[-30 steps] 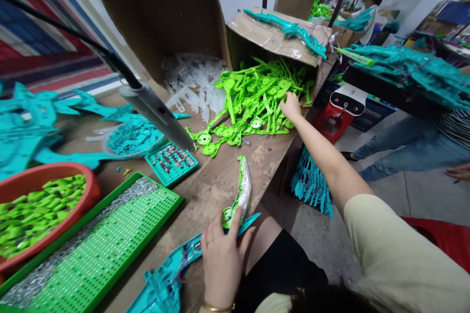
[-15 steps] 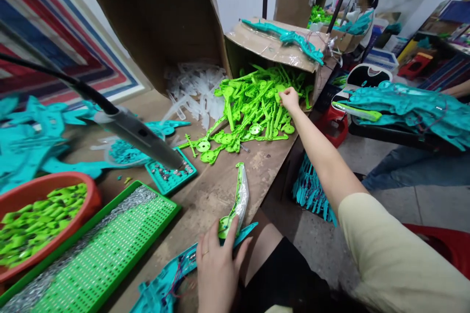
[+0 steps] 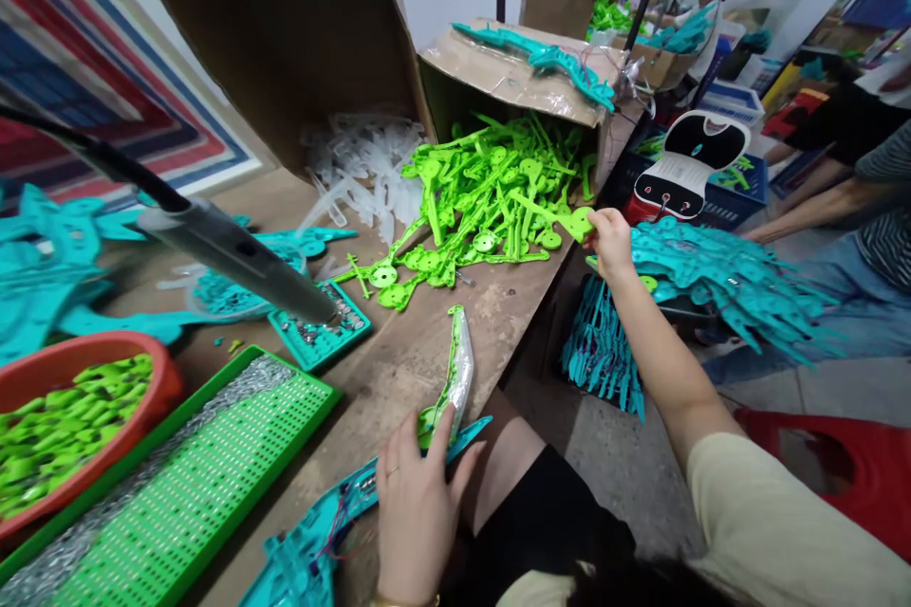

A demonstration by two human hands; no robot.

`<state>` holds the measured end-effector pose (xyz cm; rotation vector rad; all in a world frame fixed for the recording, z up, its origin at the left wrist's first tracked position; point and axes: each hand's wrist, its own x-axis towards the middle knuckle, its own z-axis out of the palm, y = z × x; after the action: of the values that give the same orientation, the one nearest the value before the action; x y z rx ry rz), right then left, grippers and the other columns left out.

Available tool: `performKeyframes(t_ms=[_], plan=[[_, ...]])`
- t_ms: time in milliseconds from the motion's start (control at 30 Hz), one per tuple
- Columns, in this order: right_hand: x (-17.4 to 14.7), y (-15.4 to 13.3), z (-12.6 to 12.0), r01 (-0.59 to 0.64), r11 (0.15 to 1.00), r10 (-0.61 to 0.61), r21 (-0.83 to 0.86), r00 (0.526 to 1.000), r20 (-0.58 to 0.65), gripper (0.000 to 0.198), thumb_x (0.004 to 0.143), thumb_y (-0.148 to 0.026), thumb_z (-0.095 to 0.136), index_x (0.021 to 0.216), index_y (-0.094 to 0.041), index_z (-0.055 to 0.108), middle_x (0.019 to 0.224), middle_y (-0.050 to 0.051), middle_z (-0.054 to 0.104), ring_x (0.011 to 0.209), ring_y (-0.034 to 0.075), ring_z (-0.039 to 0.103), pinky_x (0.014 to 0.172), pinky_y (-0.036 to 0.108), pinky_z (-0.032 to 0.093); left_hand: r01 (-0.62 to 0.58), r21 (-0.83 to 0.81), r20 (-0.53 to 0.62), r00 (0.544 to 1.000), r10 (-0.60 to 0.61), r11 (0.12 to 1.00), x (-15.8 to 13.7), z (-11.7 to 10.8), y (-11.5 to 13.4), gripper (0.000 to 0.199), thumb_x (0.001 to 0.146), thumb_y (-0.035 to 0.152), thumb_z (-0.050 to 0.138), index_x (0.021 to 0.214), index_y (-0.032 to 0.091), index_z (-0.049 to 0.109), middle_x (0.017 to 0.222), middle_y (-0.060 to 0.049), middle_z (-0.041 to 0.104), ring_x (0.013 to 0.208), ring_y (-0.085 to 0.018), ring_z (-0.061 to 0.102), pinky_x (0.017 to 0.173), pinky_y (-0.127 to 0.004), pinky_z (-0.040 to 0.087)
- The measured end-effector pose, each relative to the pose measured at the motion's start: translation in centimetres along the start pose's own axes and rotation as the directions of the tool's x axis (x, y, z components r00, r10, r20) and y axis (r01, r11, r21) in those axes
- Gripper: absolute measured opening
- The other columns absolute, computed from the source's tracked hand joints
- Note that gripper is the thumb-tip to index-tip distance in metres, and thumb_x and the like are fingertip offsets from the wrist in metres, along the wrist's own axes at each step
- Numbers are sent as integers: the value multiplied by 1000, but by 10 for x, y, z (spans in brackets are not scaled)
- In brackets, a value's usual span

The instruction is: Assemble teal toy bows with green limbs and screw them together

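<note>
My right hand (image 3: 610,242) pinches the disc-shaped end of a bright green plastic part (image 3: 575,223) at the right edge of the pile. The rest of that part's length runs back over the pile of green parts (image 3: 491,180). My left hand (image 3: 419,498) lies low at the bench's near edge, its fingers stretched out and its thumb apart. It rests over the round end of a curved green part with a clear plastic insert (image 3: 461,370). Beneath the same hand runs a teal plastic shell (image 3: 306,531) with thin wires, its pointed tip showing between thumb and index finger.
Clear plastic pieces (image 3: 370,166) spill from a cardboard box (image 3: 285,28). On the left are a grey screwdriver (image 3: 238,256), a small teal screw tray (image 3: 324,341), a green perforated tray (image 3: 206,484) and an orange bowl (image 3: 160,370). Another person (image 3: 883,237) stands right, beside stacked teal shells (image 3: 712,275).
My right hand has come out of the pile towards me and to the right, drawing a green part with it. My left hand has barely moved. The stacked teal shells have shifted lower.
</note>
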<state>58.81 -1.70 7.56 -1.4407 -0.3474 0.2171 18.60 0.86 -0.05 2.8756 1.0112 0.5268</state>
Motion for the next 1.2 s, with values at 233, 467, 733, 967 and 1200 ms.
performKeyframes(t_ms=[233,467,733,967,1200], plan=[[-105,26,0,-141,980,117,141,979,164,32,70,-41,66,85,-23,45,72,-6,60,54,10,61,55,25,55,-108,-336,-199,979,42,936,22,-15,26,41,89,29,60,127,15,54,128,-19,54,122,-30,53,103,-46,44],[-51,15,95,-109,967,47,231,965,258,5,96,-26,43,94,-23,39,92,-4,59,65,5,62,72,24,58,-192,-364,-275,957,92,911,27,-29,33,32,84,19,66,115,15,62,118,-16,62,109,-26,60,97,-40,48],[-83,32,118,50,996,-80,70,834,546,11,80,-25,69,89,-21,63,92,-4,66,80,10,61,80,24,52,-122,-322,-273,961,31,939,13,-39,15,33,82,18,68,114,14,64,118,-17,64,108,-27,62,100,-41,46],[-56,54,60,103,992,-46,-76,842,538,13,85,-29,59,93,-19,62,84,-2,65,64,8,61,68,23,52,-115,-282,-263,964,39,953,-2,-44,-6,28,84,19,66,111,12,66,112,-16,67,101,-25,64,96,-37,47],[48,55,16,158,766,-31,-624,977,209,22,80,-28,60,98,-15,62,105,10,66,107,25,61,102,46,43,-49,-250,-281,959,-24,967,-11,-45,-17,25,86,22,64,109,12,67,108,-14,69,98,-25,64,94,-37,46]])
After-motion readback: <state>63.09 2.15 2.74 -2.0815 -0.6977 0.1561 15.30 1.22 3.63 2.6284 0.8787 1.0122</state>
